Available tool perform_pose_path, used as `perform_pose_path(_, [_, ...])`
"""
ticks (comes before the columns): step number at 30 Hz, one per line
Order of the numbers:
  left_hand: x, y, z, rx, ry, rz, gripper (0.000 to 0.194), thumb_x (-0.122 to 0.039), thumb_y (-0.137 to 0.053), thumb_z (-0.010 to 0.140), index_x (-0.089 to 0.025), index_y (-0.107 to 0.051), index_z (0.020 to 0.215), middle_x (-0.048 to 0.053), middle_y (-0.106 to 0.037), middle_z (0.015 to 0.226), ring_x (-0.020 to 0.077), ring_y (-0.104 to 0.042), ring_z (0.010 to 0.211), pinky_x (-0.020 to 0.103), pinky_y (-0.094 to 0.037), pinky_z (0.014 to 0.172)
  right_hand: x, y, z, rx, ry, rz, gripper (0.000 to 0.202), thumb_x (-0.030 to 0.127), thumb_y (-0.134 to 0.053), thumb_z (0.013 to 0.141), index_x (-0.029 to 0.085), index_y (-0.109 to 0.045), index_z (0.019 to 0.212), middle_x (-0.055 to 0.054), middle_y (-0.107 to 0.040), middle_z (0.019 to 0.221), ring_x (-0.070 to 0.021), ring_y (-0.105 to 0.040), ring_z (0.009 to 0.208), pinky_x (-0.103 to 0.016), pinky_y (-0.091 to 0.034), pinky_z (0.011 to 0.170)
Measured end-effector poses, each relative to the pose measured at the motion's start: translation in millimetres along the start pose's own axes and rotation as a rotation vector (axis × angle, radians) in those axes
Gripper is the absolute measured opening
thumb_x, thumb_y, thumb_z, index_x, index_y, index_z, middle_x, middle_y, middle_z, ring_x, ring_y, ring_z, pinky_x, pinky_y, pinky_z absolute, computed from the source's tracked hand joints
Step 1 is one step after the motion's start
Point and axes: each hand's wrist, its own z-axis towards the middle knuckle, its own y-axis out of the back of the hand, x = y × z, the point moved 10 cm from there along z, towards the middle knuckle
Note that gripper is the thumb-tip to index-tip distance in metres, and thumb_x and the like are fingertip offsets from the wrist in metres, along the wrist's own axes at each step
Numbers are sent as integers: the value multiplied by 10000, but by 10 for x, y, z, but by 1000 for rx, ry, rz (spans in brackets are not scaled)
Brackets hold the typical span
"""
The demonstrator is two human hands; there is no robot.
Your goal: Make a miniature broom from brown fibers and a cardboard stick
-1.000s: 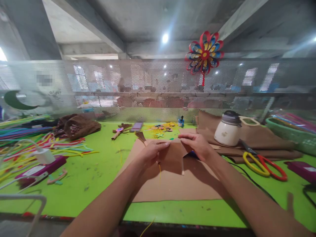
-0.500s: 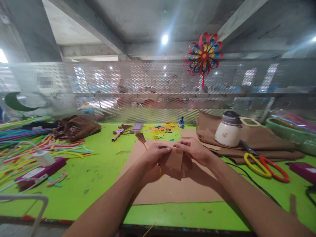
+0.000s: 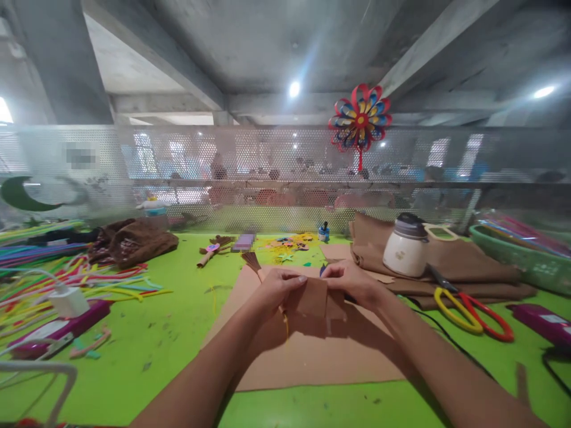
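My left hand (image 3: 277,291) is closed, its thumb lying along the top edge of a small brown paper piece (image 3: 311,300). A brown fringed bundle (image 3: 252,263) with a pale stem runs beneath that hand, and a yellow string (image 3: 286,324) hangs below it. My right hand (image 3: 351,283) pinches at the upper right of the paper piece, thumb and fingers together. Something small and dark blue shows at its fingertips, too small to name. Both hands are over a large brown paper sheet (image 3: 285,371), with a narrower brown flap (image 3: 335,309) under the right one.
A cream jar (image 3: 404,254) with a dark lid stands on folded brown material (image 3: 482,264), beside scissors (image 3: 473,312). Coloured pipe cleaners (image 3: 120,282) and a purple device (image 3: 84,324) lie left. At the back are a blue bottle (image 3: 323,233) and a perforated screen (image 3: 250,208).
The view has tilted up and shifted slightly. My right fingers have bent into a tighter pinch at the paper's upper edge, and a dark blue bit now shows there. My left hand keeps its hold.
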Motion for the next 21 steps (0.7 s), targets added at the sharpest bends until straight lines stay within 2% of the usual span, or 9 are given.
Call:
perform_pose_path(4, [-96,-41,-34,4,-38,-75,197,-321,-736,627,-130,-699,603,39,-616,573,125,-479,509,243,-323,505,-5,-78,-11,-50,-9,86,330,328,-817,519,150,-571,648,58,-549,531,-79,-465,475,-201,-316,475])
perform_pose_path(11, [-221,-79,-108,-9,-47,-257,216,-299,-780,583,-124,-735,702,87,-686,689,181,-589,641,274,-429,614,27,-196,-24,-40,24,227,379,382,-797,552,193,-501,692,33,-611,611,-135,-567,560,-248,-412,568])
perform_pose_path(14, [-182,-59,-91,7,-38,-246,208,-321,-764,609,-128,-725,675,70,-669,641,161,-567,579,261,-410,569,16,-129,-5,-82,47,162,389,396,-805,545,187,-502,668,39,-593,589,-125,-539,527,-239,-390,536])
perform_pose_path(18, [-128,33,-45,24,-22,-58,221,-307,-749,624,-139,-650,520,8,-569,486,101,-443,445,223,-294,457,33,-48,8,-110,70,-44,359,400,-804,538,162,-552,630,36,-584,572,-114,-511,524,-227,-367,526])
perform_pose_path(21, [-104,225,10,-68,-21,-60,190,-306,-759,600,-131,-685,605,40,-645,597,144,-536,533,236,-359,503,52,7,28,-128,86,-107,315,382,-786,538,151,-623,678,11,-616,606,-133,-533,557,-244,-389,550])
